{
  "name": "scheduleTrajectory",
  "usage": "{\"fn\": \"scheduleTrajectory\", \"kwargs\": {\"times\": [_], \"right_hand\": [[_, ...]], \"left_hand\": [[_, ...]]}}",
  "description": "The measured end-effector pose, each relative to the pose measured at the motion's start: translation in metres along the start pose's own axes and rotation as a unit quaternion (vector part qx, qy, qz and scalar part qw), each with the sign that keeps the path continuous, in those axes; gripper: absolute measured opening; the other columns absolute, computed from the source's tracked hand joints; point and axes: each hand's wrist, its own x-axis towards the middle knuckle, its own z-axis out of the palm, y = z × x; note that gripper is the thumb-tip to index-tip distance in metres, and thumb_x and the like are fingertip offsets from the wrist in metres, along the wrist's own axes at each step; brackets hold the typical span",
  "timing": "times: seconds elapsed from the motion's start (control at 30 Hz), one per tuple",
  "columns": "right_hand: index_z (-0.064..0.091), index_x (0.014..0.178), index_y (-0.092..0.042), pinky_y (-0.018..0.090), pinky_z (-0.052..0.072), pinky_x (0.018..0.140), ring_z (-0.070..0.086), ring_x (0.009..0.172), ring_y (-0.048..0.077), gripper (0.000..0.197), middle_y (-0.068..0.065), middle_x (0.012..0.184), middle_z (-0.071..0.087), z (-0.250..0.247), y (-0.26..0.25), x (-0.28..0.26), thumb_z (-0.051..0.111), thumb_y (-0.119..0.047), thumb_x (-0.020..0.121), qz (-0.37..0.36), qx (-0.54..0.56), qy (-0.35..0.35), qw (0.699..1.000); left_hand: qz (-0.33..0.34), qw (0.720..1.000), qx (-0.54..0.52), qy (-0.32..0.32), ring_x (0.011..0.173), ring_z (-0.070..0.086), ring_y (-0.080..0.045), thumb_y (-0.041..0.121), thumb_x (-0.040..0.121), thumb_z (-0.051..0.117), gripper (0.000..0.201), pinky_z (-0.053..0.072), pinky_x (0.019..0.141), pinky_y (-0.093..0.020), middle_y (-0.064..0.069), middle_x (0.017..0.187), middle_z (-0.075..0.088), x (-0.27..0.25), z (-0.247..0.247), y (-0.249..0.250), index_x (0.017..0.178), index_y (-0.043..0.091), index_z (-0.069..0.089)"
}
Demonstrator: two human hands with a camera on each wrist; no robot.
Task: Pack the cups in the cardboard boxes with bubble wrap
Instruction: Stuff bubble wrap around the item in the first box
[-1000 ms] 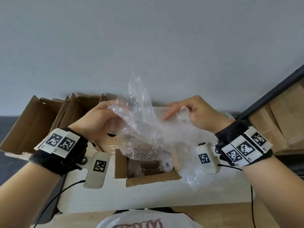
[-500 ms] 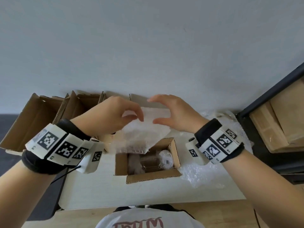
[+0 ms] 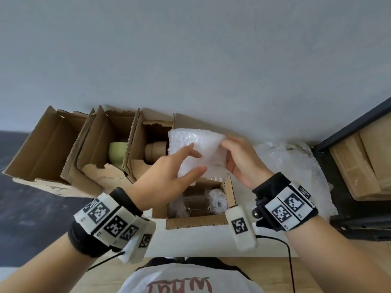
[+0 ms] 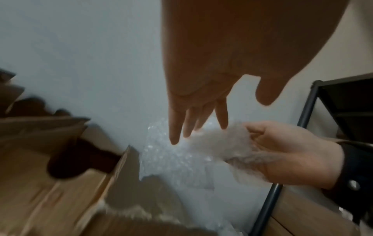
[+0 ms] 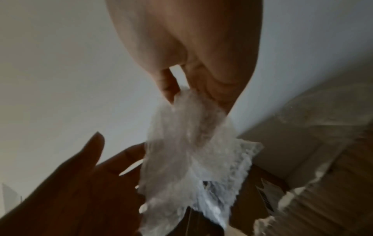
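**Bubble wrap held over the near box**

Above the near box (image 3: 197, 222), the right hand (image 3: 240, 163) holds a folded piece of bubble wrap (image 3: 198, 151) in the air, thumb and fingers pinched on its right edge; the right wrist view shows the wrap (image 5: 191, 159) hanging from that pinch. The left hand (image 3: 167, 180) is beside the wrap with its fingers straight and spread, thumb apart from them, gripping nothing; whether its fingertips touch the wrap cannot be told. In the left wrist view the fingers (image 4: 175, 127) point down at the sheet.

Inside the near box lies something clear with a wad of wrap at its right; what it is cannot be told. Three more boxes stand open in a row against the wall behind. The middle one holds a green cup (image 3: 117, 152), and the one to its right holds a tan cup (image 3: 154, 152). Loose bubble wrap (image 3: 296, 166) lies heaped on the white table (image 3: 190, 244) to the right, next to a dark shelf (image 3: 349, 127).
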Motion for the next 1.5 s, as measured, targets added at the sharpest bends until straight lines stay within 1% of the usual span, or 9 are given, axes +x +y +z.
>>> {"fn": "scheduleTrajectory", "kwargs": {"times": [0.1, 0.23, 0.37, 0.47, 0.57, 0.83, 1.0, 1.23, 1.5], "right_hand": [[0.060, 0.123, -0.009, 0.044, 0.048, 0.093, 0.060, 0.108, 0.031, 0.031, 0.012, 0.118, 0.065, 0.001, 0.005, -0.014, 0.042, -0.009, 0.098, -0.038, 0.014, -0.080, 0.996], [0.062, 0.124, -0.022, 0.027, 0.047, 0.096, 0.059, 0.113, 0.009, 0.033, -0.010, 0.125, 0.063, 0.003, 0.014, -0.030, 0.047, -0.014, 0.096, -0.099, -0.162, -0.174, 0.966], [0.062, 0.114, -0.020, 0.009, 0.041, 0.085, 0.056, 0.104, 0.000, 0.024, -0.016, 0.113, 0.062, -0.008, 0.007, -0.024, 0.061, -0.017, 0.091, -0.231, -0.308, 0.008, 0.923], [0.045, 0.134, -0.028, 0.015, 0.031, 0.103, 0.041, 0.126, 0.000, 0.060, -0.014, 0.135, 0.048, -0.020, -0.001, -0.007, 0.067, -0.042, 0.080, -0.169, -0.342, -0.045, 0.923], [0.052, 0.119, -0.028, 0.024, 0.041, 0.100, 0.056, 0.114, 0.007, 0.050, -0.008, 0.117, 0.062, -0.023, 0.006, 0.005, 0.070, -0.043, 0.074, -0.063, -0.354, -0.147, 0.922], [0.044, 0.066, -0.024, 0.031, 0.043, 0.062, 0.048, 0.061, 0.015, 0.033, -0.004, 0.066, 0.053, 0.009, 0.078, 0.027, 0.071, -0.013, 0.082, -0.056, -0.486, -0.074, 0.869], [0.065, 0.095, -0.023, 0.030, 0.050, 0.071, 0.063, 0.085, 0.021, 0.014, 0.002, 0.095, 0.068, 0.017, 0.107, 0.031, 0.060, -0.012, 0.089, -0.080, -0.566, -0.074, 0.817], [0.064, 0.116, -0.015, 0.032, 0.047, 0.081, 0.058, 0.105, 0.023, 0.028, 0.003, 0.120, 0.060, 0.014, 0.111, 0.036, 0.061, -0.013, 0.089, -0.109, -0.622, -0.106, 0.768], [0.065, 0.116, -0.018, 0.036, 0.050, 0.079, 0.054, 0.104, 0.020, 0.031, 0.001, 0.116, 0.058, 0.012, 0.092, 0.020, 0.062, -0.008, 0.087, -0.173, -0.660, -0.196, 0.704]], "left_hand": [[-0.061, 0.973, -0.219, 0.048, 0.121, 0.052, -0.012, 0.064, 0.081, 0.051, 0.051, 0.045, 0.094, -0.025, 0.007, 0.136, 0.051, 0.001, 0.005, -0.002, 0.117, 0.028, 0.048], [-0.154, 0.921, -0.343, 0.105, 0.098, 0.066, -0.022, 0.039, 0.079, 0.069, 0.053, 0.056, 0.081, -0.039, -0.007, 0.110, 0.063, 0.006, 0.002, -0.009, 0.122, 0.021, 0.044], [-0.156, 0.927, -0.334, 0.065, 0.093, 0.069, -0.022, 0.003, 0.090, 0.058, 0.036, 0.059, 0.078, -0.038, -0.011, 0.104, 0.067, 0.003, -0.004, -0.020, 0.122, 0.016, 0.049], [-0.135, 0.913, -0.386, 0.002, 0.098, 0.066, -0.033, -0.005, 0.088, 0.055, 0.040, 0.058, 0.079, -0.042, -0.024, 0.108, 0.064, -0.001, -0.008, -0.027, 0.123, 0.015, 0.051], [-0.138, 0.898, -0.417, -0.009, 0.093, 0.067, -0.033, -0.006, 0.083, 0.060, 0.049, 0.059, 0.074, -0.040, -0.023, 0.102, 0.063, -0.003, -0.004, -0.040, 0.124, 0.017, 0.049], [-0.176, 0.971, -0.129, 0.102, 0.068, 0.060, -0.026, 0.001, 0.079, 0.071, 0.036, 0.054, 0.065, -0.037, -0.009, 0.079, 0.062, -0.007, 0.051, -0.096, 0.096, 0.011, 0.041], [-0.017, 0.992, 0.061, 0.105, 0.083, 0.061, -0.028, -0.003, 0.073, 0.072, 0.042, 0.049, 0.062, -0.031, 0.000, 0.102, 0.057, -0.011, 0.062, -0.112, 0.108, 0.009, 0.052], [0.285, 0.899, 0.332, 0.031, 0.083, 0.067, -0.027, 0.004, 0.079, 0.065, 0.005, 0.055, 0.075, -0.036, -0.013, 0.095, 0.070, -0.023, 0.055, -0.127, 0.081, 0.007, 0.070], [0.206, 0.880, 0.414, -0.109, 0.120, 0.056, -0.026, 0.042, 0.093, 0.043, 0.035, 0.037, 0.107, -0.044, -0.010, 0.126, 0.061, -0.018, 0.050, -0.136, 0.089, 0.028, 0.075]]}}
